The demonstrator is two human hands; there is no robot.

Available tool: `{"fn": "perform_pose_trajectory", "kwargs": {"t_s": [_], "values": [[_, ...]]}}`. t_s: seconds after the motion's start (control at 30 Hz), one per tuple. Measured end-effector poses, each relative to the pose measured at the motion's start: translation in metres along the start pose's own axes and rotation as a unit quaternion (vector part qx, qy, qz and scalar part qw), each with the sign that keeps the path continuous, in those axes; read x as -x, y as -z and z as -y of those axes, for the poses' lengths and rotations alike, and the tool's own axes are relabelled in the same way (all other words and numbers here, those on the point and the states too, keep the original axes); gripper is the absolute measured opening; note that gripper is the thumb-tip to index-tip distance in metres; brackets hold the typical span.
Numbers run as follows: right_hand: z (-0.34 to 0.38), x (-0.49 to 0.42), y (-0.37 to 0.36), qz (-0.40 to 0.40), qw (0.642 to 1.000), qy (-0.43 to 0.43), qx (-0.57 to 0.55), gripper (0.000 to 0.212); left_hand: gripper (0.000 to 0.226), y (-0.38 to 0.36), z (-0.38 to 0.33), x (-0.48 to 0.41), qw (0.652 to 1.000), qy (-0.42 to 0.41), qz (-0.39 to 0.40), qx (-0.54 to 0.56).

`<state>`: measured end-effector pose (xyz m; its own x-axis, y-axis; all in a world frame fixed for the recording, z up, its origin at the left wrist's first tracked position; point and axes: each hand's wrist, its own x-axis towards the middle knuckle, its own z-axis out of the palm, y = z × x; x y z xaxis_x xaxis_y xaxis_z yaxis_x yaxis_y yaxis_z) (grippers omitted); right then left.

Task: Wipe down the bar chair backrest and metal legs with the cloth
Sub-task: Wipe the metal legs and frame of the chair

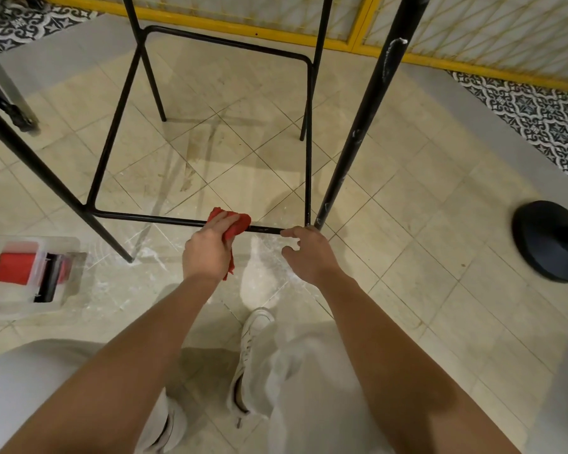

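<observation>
The bar chair's black metal frame [305,142] stands on the tiled floor ahead; only its legs and square footrest ring show, the backrest is out of view. My left hand [207,249] presses a red cloth [235,226] against the near footrest bar [151,218], wrapped around it near the middle. My right hand [309,252] hovers just right of the cloth with fingers spread, fingertips touching the same bar close to the near right leg. It holds nothing.
A thick scuffed black pole [368,119] rises beside the chair's right leg. A round black stand base [548,240] sits at right. A clear plastic box [30,276] with red items lies at left. A yellow-framed screen [358,44] runs behind. My white shoe [253,329] is below.
</observation>
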<state>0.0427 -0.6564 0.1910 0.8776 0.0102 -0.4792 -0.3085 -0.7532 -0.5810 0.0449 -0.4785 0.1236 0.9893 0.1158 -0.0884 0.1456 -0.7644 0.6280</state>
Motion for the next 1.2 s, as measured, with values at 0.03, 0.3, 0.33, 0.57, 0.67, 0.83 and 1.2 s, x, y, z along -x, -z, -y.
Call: {"fn": "perform_pose_trajectory", "kwargs": {"t_s": [0.03,0.3,0.33,0.57,0.67,0.83,1.2], "values": [[0.0,0.0,0.0,0.002,1.0,-0.001,0.001,0.038,0.03,0.004,0.006,0.0,1.0,0.0,-0.01,0.001],[0.013,-0.003,-0.008,0.023,0.999,0.016,0.023,0.038,0.027,0.036,0.043,-0.01,0.993,0.09,-0.075,0.012],[0.013,-0.003,-0.008,0.025,0.999,0.016,0.027,0.038,0.027,0.033,0.04,-0.01,0.992,0.093,-0.08,0.013],[0.007,-0.004,-0.005,0.015,1.0,0.004,0.014,0.036,0.027,0.003,0.001,-0.002,0.998,0.029,-0.051,0.007],[0.005,-0.004,-0.004,0.012,1.0,0.001,0.011,0.036,0.028,0.0,-0.009,0.0,0.999,0.018,-0.028,-0.001],[0.002,-0.004,-0.002,0.012,1.0,0.0,0.008,0.036,0.029,0.003,0.015,-0.005,0.997,-0.044,-0.011,-0.057],[-0.027,-0.001,0.022,-0.078,0.987,-0.138,-0.033,0.024,0.029,-0.021,-0.029,-0.002,0.999,-0.025,0.028,-0.001]]}}
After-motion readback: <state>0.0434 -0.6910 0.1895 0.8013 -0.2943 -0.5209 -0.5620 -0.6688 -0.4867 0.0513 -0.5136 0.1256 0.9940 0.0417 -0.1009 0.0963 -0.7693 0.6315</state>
